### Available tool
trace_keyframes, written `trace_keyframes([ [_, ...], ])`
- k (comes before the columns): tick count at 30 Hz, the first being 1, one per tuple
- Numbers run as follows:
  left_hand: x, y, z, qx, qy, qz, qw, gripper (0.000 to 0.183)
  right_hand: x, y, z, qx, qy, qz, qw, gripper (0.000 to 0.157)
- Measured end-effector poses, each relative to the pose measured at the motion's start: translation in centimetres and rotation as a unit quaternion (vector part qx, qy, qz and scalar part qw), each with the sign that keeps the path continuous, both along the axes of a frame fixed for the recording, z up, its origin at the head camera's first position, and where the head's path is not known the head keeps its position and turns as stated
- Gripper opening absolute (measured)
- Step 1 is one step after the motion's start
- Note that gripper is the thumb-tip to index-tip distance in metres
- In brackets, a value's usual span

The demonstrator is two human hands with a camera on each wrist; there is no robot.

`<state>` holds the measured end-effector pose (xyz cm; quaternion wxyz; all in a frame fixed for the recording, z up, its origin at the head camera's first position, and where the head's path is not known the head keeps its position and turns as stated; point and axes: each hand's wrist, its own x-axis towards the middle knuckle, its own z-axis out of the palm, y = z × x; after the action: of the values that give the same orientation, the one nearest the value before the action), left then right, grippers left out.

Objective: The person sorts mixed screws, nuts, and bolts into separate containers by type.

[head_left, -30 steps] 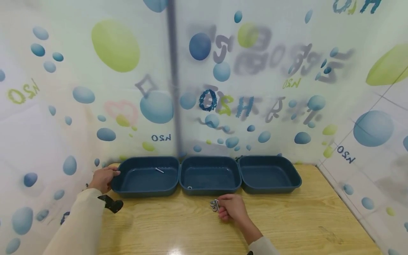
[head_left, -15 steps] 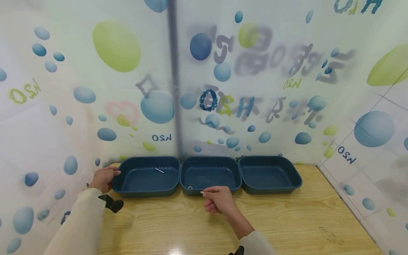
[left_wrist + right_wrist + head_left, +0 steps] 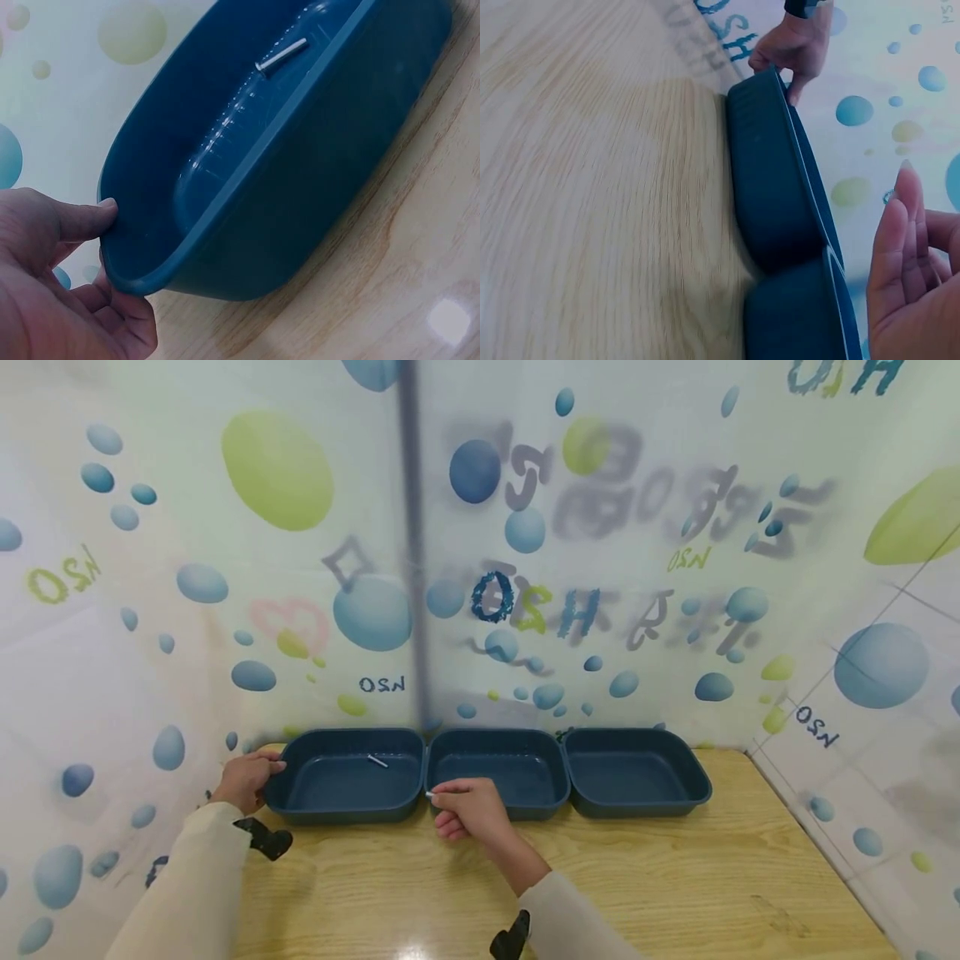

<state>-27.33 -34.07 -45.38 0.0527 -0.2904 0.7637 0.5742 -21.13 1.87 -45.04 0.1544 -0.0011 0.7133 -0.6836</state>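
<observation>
My left hand [image 3: 243, 782] grips the left end of the left blue tray [image 3: 341, 817], thumb over the rim and fingers outside, as the left wrist view shows. A silver bolt [image 3: 282, 56] lies on that tray's floor. My right hand [image 3: 474, 812] pinches a small metal bolt [image 3: 429, 794] between thumb and index finger; only its end shows. The hand is over the front left corner of the middle blue tray [image 3: 536, 814], close to the left tray. Its fingers hide that corner. In the right wrist view the held piece is mostly hidden behind the fingertips.
A third blue tray [image 3: 637, 810] stands at the right end of the row, against the patterned curtain [image 3: 600, 693]. The wooden table [image 3: 675, 885] extends in front of the trays.
My right hand has lifted the bolt from beside the nuts on the table and moved left over the middle tray. The left hand stays on the left tray's rim.
</observation>
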Motion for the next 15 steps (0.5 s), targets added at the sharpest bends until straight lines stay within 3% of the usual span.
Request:
trace_keyframes([
  [15, 0.0, 0.2, 0.2, -0.004, -0.009, 0.007, 0.9999, 0.04, -2.5, -4.4, 0.4, -0.037, -0.026, 0.014, 0.999, 0.019],
])
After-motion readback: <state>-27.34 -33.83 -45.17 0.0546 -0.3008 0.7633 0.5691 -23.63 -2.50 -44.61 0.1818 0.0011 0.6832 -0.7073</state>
